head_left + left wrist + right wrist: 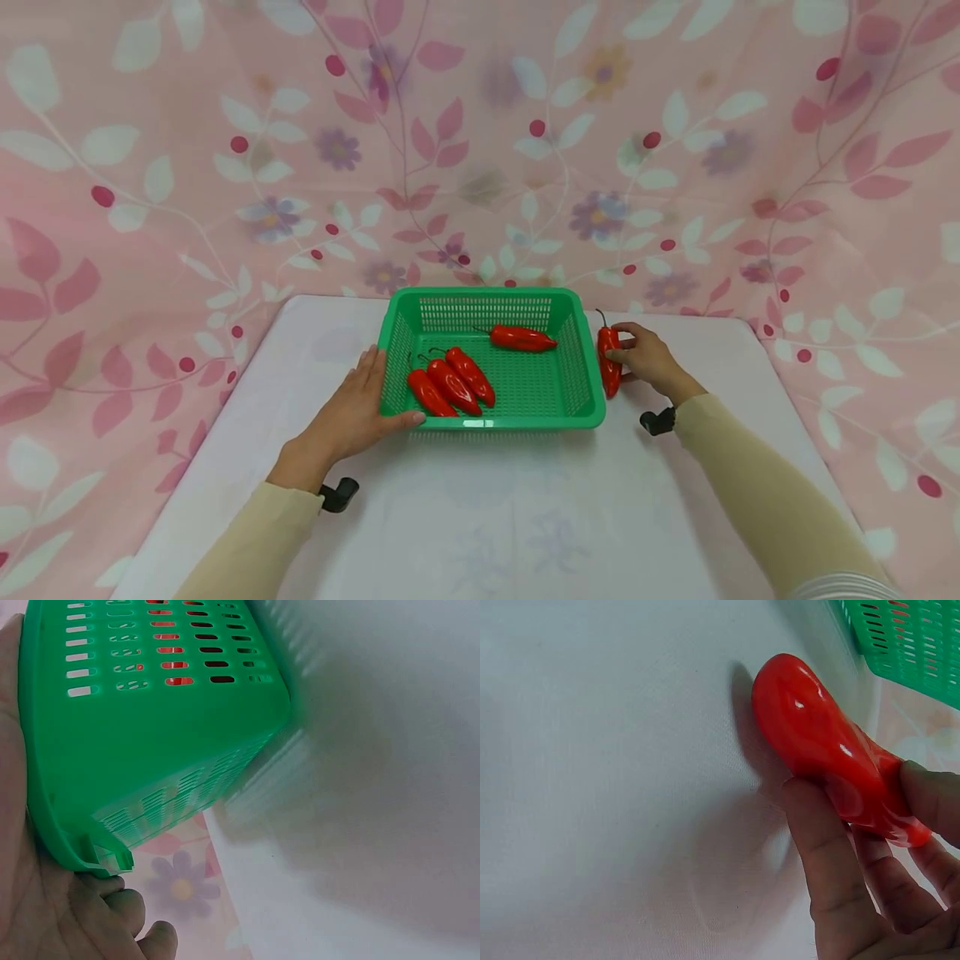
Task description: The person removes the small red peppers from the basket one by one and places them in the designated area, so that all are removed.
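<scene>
Pepper (831, 746) is pinched in your right hand (651, 358): hold it gently; your left hand (348, 421), fingers extended, should steady the basket (532, 422).

One camera looks forward and down from the person's head and shows me the whole green plastic basket with holes (491, 423). The left wrist camera (341, 495), very close and tilted, faces the basket's outside. The right wrist camera (657, 421) looks closely at a shiny, long red pepper (802, 716), which the head view shares. All three views catch some basket.
</scene>
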The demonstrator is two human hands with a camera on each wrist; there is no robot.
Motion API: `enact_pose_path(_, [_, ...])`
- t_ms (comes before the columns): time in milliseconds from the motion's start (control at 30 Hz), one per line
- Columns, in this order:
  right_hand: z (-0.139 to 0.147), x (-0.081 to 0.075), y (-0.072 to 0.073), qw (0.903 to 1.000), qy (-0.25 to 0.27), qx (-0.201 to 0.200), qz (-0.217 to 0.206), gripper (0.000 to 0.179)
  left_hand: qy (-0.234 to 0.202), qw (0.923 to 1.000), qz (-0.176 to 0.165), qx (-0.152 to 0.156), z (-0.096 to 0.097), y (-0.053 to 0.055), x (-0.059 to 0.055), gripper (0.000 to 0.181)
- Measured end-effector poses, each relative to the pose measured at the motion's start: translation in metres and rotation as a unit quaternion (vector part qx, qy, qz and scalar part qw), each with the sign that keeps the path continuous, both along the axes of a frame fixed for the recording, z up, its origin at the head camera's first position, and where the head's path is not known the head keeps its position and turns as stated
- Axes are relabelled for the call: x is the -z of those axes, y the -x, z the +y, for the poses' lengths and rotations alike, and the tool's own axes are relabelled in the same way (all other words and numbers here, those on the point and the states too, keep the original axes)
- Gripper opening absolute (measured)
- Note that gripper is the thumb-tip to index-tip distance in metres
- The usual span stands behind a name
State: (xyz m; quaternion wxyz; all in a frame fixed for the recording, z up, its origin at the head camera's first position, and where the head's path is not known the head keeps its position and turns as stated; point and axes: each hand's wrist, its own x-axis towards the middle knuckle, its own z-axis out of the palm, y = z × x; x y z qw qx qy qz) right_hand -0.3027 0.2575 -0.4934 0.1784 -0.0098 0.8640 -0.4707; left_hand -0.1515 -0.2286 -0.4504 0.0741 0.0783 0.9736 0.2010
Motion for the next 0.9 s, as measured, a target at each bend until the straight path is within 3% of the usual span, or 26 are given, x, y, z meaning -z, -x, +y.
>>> enact_pose_path(433, [-0.005,-0.005,0.002,0.9999,0.006,0.009,-0.005,0.064,-0.003,1.0,0.006,0.0,0.002,-0.001,0.002,0.134])
enact_pose_path(900, [-0.003,0.005,0.004,0.9989,0.031,0.031,-0.015,0.067,-0.001,1.0,0.008,-0.003,0.002,-0.003,0.002,0.134])
